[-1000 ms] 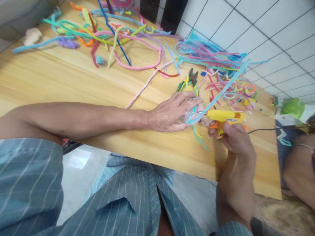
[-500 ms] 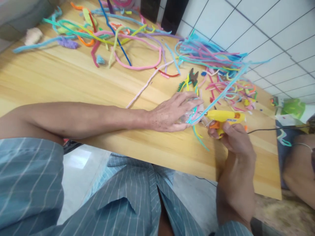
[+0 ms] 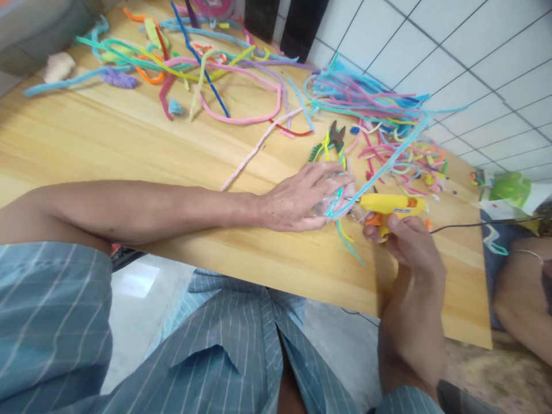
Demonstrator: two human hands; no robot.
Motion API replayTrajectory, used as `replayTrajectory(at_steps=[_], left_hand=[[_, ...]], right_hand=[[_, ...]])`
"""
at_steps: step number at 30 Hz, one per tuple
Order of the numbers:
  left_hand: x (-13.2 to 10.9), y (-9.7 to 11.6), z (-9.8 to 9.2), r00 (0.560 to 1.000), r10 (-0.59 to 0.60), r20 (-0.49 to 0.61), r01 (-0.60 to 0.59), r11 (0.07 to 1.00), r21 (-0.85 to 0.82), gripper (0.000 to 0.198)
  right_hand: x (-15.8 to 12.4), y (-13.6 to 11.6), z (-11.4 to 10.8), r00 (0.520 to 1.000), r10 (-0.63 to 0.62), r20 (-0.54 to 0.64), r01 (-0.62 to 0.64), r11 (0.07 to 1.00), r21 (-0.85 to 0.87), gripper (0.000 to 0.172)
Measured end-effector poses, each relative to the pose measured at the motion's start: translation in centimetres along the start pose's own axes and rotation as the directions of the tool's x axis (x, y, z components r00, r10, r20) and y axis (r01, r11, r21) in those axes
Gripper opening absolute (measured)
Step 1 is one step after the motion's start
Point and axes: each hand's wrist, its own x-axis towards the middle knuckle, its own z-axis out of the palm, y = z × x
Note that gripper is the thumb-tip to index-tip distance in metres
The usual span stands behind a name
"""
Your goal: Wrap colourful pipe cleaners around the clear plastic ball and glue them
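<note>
Bare wood fills the table [image 3: 99,149] well left of the glue gun [image 3: 394,203], open from the near edge back to a tangle of loose pipe cleaners [image 3: 207,63]. Closer to the gun, the left hand [image 3: 297,201] rests on the wood, its fingers curled loosely over a small clear piece [image 3: 334,202] wound with coloured strands; what the piece is cannot be told. A light-blue pipe cleaner [image 3: 388,161] rises from under those fingers and passes over the gun. Pliers [image 3: 335,138] lie just beyond the gun's nozzle, with a heap of pipe cleaners [image 3: 371,103] farther back at the table's far edge. The nozzle meets, or all but meets, the held piece. The right hand [image 3: 409,244] is wrapped tight round the gun's grip, a finger at the orange trigger; the table's near edge runs close below the gun. A black cord [image 3: 474,223] leads right from the gun toward another person's arm [image 3: 521,299], past the table's right edge.
</note>
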Motion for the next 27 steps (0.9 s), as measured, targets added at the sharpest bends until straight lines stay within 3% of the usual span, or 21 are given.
replayTrajectory(at_steps=[27], left_hand=[[-0.09, -0.09, 0.00, 1.000, -0.002, 0.006, 0.002, 1.000, -0.018, 0.082]], right_hand=[[-0.25, -0.08, -0.25, 0.999, 0.045, -0.031, -0.044, 0.999, 0.025, 0.063]])
